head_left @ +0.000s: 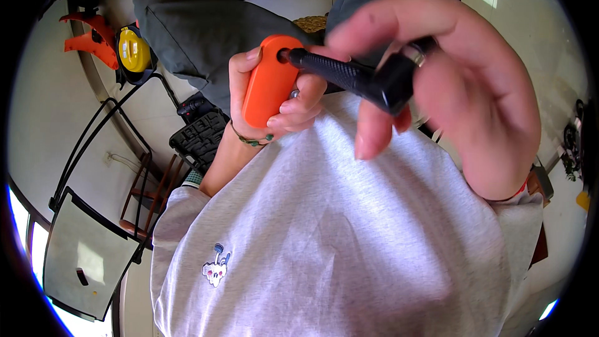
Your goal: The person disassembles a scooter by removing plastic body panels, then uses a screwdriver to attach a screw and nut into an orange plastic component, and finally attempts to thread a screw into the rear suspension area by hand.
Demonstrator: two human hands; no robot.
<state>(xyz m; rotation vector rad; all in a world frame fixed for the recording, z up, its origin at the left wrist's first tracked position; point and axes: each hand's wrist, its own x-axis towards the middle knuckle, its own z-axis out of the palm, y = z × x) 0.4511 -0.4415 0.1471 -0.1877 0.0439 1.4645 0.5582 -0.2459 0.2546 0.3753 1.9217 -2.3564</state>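
Observation:
An orange oblong piece [265, 97] with a dark hole near its top is gripped upright in my left hand [246, 78], which wears a beaded bracelet. A black tool [334, 75] with a knurled shaft, a squared end and a silver collar has its narrow tip at or in that hole. My right hand [474, 100], large and blurred close to the camera, is closed loosely around the tool’s squared end, with fingers curled above and below it.
My legs [187, 37] are behind both hands. A black molded case [196, 143] lies left of them. Farther left are a yellow object [133, 50], orange parts [87, 43], a black-framed stand [93, 256] with a pale panel and a wooden stool [143, 193].

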